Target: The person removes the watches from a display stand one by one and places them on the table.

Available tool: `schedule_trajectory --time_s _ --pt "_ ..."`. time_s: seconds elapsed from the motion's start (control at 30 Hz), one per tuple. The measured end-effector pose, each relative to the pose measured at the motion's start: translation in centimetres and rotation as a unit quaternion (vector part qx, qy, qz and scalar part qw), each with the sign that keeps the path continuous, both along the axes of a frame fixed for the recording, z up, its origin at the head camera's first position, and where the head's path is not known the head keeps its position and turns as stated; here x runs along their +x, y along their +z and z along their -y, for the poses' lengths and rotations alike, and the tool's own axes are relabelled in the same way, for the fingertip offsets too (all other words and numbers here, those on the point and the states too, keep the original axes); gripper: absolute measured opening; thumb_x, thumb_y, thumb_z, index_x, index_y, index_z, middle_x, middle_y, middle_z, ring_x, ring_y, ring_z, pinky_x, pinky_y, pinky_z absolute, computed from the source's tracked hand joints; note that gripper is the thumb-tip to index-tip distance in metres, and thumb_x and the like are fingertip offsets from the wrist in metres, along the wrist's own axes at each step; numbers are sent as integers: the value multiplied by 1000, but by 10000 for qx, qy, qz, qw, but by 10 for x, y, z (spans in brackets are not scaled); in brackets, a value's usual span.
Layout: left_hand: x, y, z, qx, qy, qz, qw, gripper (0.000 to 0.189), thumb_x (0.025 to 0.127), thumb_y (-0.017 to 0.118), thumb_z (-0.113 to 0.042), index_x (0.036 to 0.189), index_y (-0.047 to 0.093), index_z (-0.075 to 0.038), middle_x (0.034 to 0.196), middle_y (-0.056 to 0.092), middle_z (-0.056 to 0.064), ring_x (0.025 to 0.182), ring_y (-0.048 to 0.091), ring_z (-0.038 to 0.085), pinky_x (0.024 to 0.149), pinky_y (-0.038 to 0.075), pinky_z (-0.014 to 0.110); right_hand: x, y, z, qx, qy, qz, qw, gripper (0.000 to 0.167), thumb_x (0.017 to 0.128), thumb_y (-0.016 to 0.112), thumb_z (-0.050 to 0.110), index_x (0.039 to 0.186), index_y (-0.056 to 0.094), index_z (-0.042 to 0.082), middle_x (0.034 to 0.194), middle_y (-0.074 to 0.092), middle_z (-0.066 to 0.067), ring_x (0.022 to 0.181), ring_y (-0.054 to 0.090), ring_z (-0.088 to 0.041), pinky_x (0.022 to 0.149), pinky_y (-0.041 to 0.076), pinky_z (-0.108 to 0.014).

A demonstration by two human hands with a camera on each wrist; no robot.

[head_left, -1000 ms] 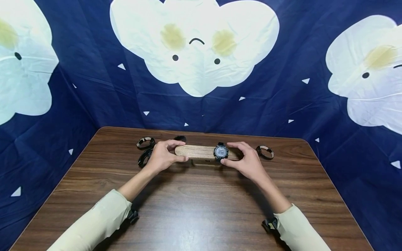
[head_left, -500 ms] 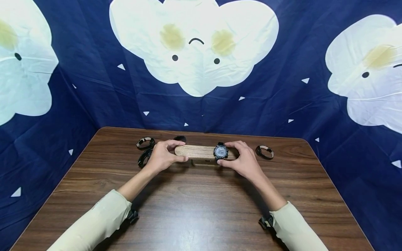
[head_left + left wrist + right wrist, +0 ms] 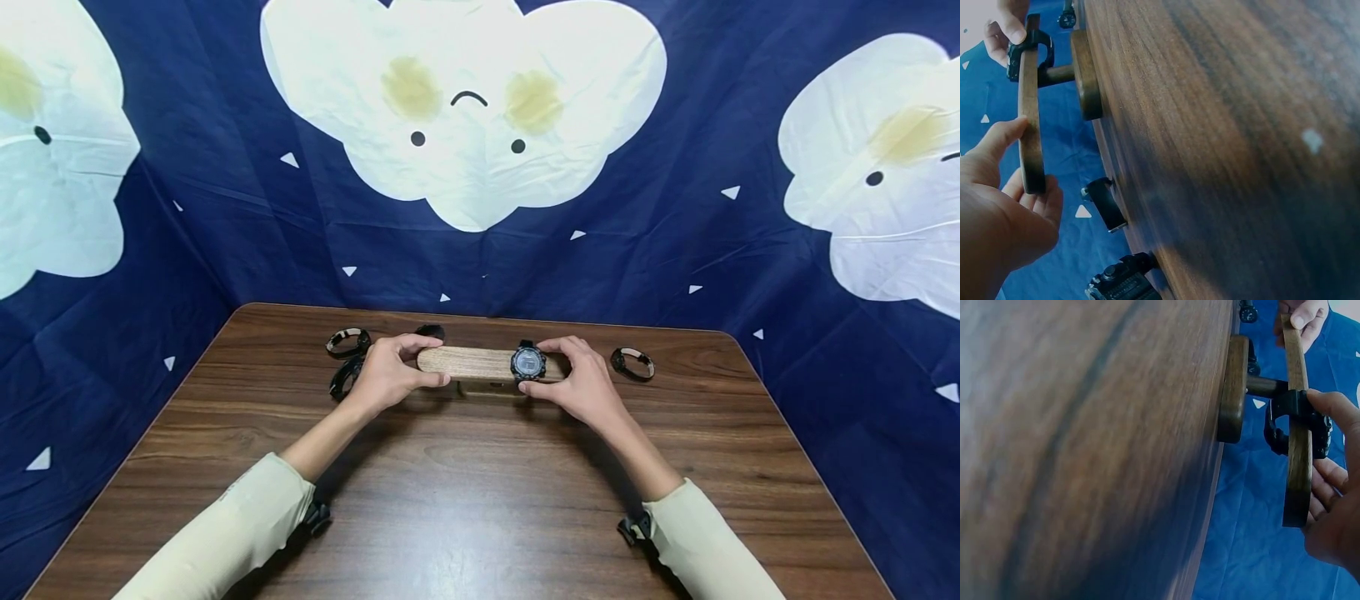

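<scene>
A wooden watch stand stands near the far side of the table, its long bar running left to right. One black digital wristwatch is strapped round the bar's right half, dial up. My left hand grips the bar's left end, thumb on the near edge and fingers on the far edge. At the watch, my right hand pinches across the bar, with the thumb on the near strap and fingers on the far side. The right wrist view shows the strap loop hanging below the bar, above the stand's base.
On the left of the wooden table lie a watch with a pale strap lining and a black watch. Another dark watch is behind the bar. A further watch lies right of my right hand. Blue cloth hangs behind.
My right hand has shifted slightly left, closer round the watch, its thumb moving to the near strap. The left hand, the stand and the other watches have stayed in place.
</scene>
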State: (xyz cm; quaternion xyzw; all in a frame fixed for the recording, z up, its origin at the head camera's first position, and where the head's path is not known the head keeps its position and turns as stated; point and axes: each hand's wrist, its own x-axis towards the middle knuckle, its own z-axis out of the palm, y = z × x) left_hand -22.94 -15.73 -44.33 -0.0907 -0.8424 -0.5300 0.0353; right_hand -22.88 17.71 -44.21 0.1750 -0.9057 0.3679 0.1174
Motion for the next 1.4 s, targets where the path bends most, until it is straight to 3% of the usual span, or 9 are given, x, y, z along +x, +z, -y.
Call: schedule_trajectory --time_s 0.3,0.8,1.07,1.2,1.4 --pt "1 1 0 -54 50 45 10000 58 75 104 -16 129 82 -10 114 83 7 101 77 21 83 58 24 -4 -4 -7 -100 140 -154 9997 66 72 106 39 127 78 17 123 76 -1 123 69 -27 103 53 -51" --pt "0 1 0 -64 49 37 10000 59 74 104 -17 129 83 -13 114 84 7 99 77 19 82 58 25 -4 -2 -15 -620 115 30 9980 63 73 106 35 127 78 19 123 76 0 127 67 -26 107 51 -52" --pt "0 1 0 -144 82 19 9999 59 73 104 -19 128 83 -15 114 84 5 99 77 19 87 58 31 -2 -1 -19 -711 77 -9 9974 61 73 107 34 125 78 21 120 75 2 114 66 -23 98 51 -46" --pt "0 1 0 -154 83 3 9998 59 73 105 -19 128 83 -16 115 84 4 100 77 19 89 58 35 -1 -1 -22 -692 37 -28 9976 61 73 106 34 125 78 21 121 75 1 109 65 -23 93 51 -50" --pt "0 1 0 -141 112 11 9998 59 73 105 -19 128 83 -16 114 84 4 100 77 20 91 57 38 0 -1 -27 -699 6 53 9975 61 73 106 34 126 78 21 124 76 0 122 66 -26 100 50 -61"
